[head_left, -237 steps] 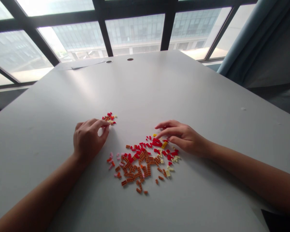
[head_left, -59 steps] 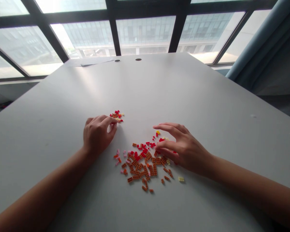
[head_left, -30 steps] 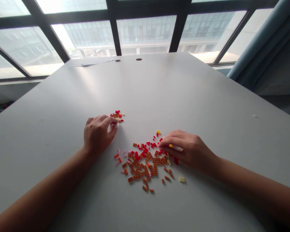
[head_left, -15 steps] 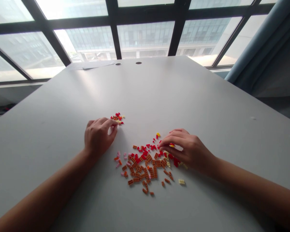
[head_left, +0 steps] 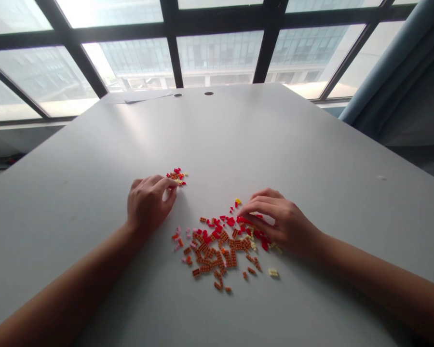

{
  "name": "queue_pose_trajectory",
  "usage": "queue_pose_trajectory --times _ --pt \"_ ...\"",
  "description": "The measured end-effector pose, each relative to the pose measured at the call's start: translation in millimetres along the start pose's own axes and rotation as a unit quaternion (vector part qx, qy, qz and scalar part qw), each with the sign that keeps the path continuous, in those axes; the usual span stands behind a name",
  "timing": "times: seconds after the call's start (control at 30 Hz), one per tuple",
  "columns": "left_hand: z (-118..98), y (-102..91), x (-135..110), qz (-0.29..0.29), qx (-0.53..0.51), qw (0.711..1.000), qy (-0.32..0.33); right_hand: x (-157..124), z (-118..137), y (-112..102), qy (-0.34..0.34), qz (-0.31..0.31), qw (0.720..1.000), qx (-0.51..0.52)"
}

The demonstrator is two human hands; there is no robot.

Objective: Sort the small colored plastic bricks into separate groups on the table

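Left hand [head_left: 148,205]: rests on the worktop [head_left: 238,140], loosely curled, forefinger and thumb tips touching the small heap [head_left: 177,176] of red and orange bricks. Whether it pinches one I cannot tell.
Right hand [head_left: 285,224]: arched over the far right edge of the main pile [head_left: 217,250], fingertips down among the red bricks [head_left: 235,221]. Whether one is gripped is hidden.
Where the bricks lie: the main pile is between the two hands, near the person. The small heap is beyond the left fingertips, apart from the pile.
Strays: a yellow brick [head_left: 237,201] lies just beyond the pile and a cream brick [head_left: 273,273] on its near right.
Doing it well: likely best to take one brick at a time with thumb and forefinger and lift straight up so the neighbours are not scattered, keeping the left hand still as a fence for the heap.
Since two seconds ago: the right hand, then spread open above the pile, has curled down onto it.
Since half a second ago: its fingertips are lower, and the left hand has not moved.
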State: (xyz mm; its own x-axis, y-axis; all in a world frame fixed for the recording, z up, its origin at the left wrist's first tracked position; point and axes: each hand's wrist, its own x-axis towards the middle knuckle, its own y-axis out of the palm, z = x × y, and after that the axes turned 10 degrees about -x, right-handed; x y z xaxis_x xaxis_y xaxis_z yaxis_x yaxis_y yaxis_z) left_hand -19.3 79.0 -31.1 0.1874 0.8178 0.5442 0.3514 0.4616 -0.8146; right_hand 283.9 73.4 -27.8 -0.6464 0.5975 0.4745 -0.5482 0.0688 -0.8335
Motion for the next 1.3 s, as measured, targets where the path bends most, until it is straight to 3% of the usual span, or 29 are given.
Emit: queue_pose_trajectory --times 0.3,0.43,0.57,0.7,0.8,0.93,1.1,1.17,1.3 --pt "1.5 0.6 -0.3 0.003 0.006 1.0 0.003 2.8 0.8 -0.3 -0.007 -0.002 0.999 -0.033" --pt "1.2 0.4 0.4 0.004 0.003 1.0 0.002 1.7 -9.8 4.6 0.039 0.038 0.998 -0.038" --pt "1.7 1.7 -0.4 -0.002 0.002 1.0 0.005 2.9 -10.2 4.8 0.062 0.079 0.995 0.025" --pt "2.6 2.8 -0.3 -0.019 -0.028 0.999 0.022 3.0 -3.2 -3.0 0.097 0.087 0.98 0.152" --pt "1.7 0.7 1.0 -0.025 -0.077 0.995 0.054 -3.9 -4.8 -9.4 0.191 0.058 0.959 0.199" --pt "-4.9 -4.5 0.9 -0.014 -0.129 0.988 0.086 -24.6 -4.8 -11.3 0.299 -0.015 0.941 0.157" --pt "-27.2 -5.5 -2.6 0.018 -0.207 0.975 0.074 -40.9 34.4 3.8 0.282 -0.061 0.954 0.077" --pt "-36.9 -5.9 -3.0 0.042 -0.235 0.969 0.057 -36.0 50.3 11.1 0.262 -0.048 0.961 0.08" --pt "-45.1 -17.2 -10.2 0.082 -0.253 0.963 0.034 -12.7 45.3 16.5 0.248 -0.059 0.965 0.064"
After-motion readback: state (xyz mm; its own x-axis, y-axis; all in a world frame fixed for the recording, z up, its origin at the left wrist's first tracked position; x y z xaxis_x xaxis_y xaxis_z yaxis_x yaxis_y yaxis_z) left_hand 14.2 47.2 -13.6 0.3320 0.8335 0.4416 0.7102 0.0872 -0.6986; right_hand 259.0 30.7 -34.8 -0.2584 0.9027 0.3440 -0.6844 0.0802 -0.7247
